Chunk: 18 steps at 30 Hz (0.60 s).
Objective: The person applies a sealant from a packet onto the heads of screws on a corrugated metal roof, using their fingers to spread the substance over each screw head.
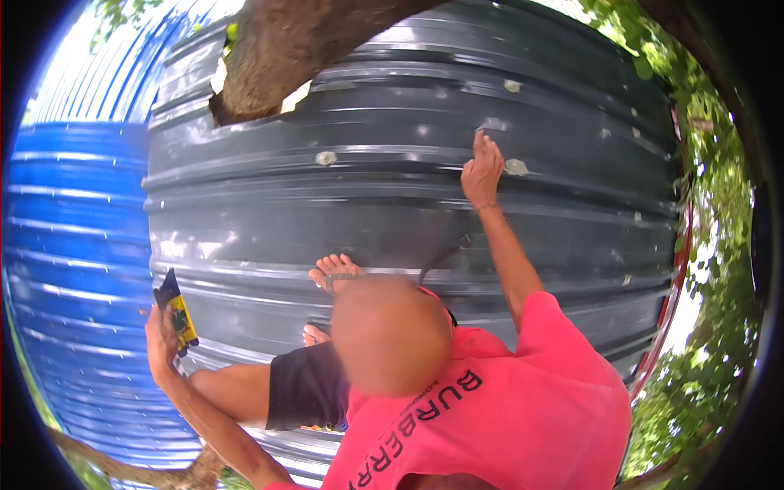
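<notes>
I squat on a dark grey ribbed metal roof point(392, 229), in a pink shirt and dark shorts. My left hand point(162, 333), out at the left, is closed round a flat black-and-yellow packet point(181, 320); its exact kind is unclear. My right hand point(482, 170) reaches far forward with the index finger stretched to the sheet and the other fingers partly bent. The fingertip meets the metal near a shiny spot. Just right of that hand sits a pale dab point(515, 167). Other dabs dot the roof, among them one farther off point(512, 85) and one to the left point(326, 158).
A thick tree trunk point(302, 49) comes up through a cut-out at the far left. Blue ribbed sheets point(77, 245) adjoin on the left. Leafy branches point(702, 327) hang along the right edge. My sandalled foot point(336, 273) stands near a black cord point(441, 255).
</notes>
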Each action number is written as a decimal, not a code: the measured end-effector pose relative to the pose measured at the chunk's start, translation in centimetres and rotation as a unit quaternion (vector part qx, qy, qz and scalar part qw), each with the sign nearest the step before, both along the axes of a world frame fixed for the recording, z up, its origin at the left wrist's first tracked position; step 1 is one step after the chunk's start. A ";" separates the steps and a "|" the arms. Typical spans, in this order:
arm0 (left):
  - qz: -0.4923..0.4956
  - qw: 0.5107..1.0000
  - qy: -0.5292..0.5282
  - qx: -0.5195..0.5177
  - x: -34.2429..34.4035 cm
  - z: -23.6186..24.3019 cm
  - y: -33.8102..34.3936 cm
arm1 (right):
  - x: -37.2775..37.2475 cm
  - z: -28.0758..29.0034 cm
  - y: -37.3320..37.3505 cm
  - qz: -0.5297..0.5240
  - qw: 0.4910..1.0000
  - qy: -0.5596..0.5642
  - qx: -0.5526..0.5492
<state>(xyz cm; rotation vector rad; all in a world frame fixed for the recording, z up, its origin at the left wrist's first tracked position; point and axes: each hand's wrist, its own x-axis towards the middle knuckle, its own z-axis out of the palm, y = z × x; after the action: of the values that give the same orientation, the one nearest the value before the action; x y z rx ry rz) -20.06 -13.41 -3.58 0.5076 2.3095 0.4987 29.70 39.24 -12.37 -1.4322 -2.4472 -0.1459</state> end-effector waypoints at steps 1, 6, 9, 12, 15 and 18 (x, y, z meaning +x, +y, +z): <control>0.002 1.000 -0.014 0.011 -1.0 -1.0 -0.8 | 0.7 -0.4 -1.3 0.039 0.999 0.018 -0.003; 0.049 0.980 -0.137 0.135 -3.5 -6.0 -1.3 | 1.5 -0.1 -8.0 0.132 0.986 0.074 -0.065; 0.047 0.977 -0.180 0.109 -4.9 -7.6 -2.4 | 2.3 -0.2 -8.0 0.120 0.984 0.103 -0.076; 0.014 0.985 -0.164 0.053 -4.9 -7.8 -1.6 | 3.0 -0.7 -5.9 0.117 0.984 0.106 -0.081; -0.014 0.991 -0.127 0.030 -4.8 -7.1 -1.8 | 2.1 -1.5 -3.7 0.129 0.981 0.103 -0.107; -0.047 0.996 -0.069 0.022 -5.6 -2.8 -0.6 | 0.6 -2.9 -3.5 0.168 0.971 0.124 -0.113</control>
<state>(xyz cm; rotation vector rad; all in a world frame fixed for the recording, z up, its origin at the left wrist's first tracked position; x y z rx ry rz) -25.66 -13.99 -6.37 0.5817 2.1368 0.5246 30.34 35.74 -15.25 -1.0176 -2.5065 0.3732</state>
